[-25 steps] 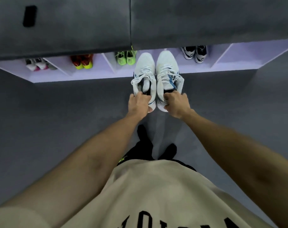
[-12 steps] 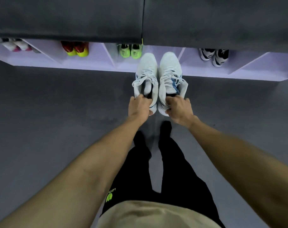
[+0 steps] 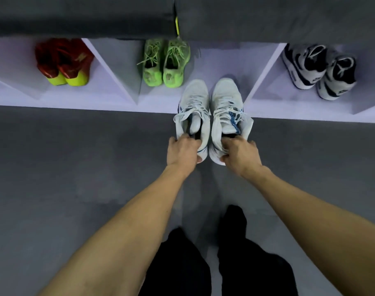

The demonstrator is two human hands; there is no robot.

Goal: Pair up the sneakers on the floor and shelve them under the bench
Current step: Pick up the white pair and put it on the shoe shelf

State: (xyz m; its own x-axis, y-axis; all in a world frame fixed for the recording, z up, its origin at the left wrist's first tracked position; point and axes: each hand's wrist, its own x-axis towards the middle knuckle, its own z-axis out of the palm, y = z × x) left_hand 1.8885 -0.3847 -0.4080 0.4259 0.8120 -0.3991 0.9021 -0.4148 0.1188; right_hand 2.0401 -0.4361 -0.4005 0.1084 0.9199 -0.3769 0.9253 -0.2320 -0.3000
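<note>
From my feed the dark bench (image 3: 268, 16) spans the top of the frame, lilac shelf (image 3: 109, 101) under it. Red pair (image 3: 62, 63) upper left, green pair (image 3: 165, 63) top centre, black-and-white pair (image 3: 319, 71) upper right. White sneakers (image 3: 212, 112) sit mid-frame, side by side, long axes running up-frame, toes over the shelf edge. Left hand (image 3: 183, 153) and right hand (image 3: 241, 157) each have a curled grip on a heel collar.

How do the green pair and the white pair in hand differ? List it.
The green pair sits inside a shelf compartment, untouched; the white pair is held at the shelf's front edge, left hand gripping one heel, right hand the other. Green is bright lime; white has blue accents. Both stand side by side, toes pointing inward.
</note>
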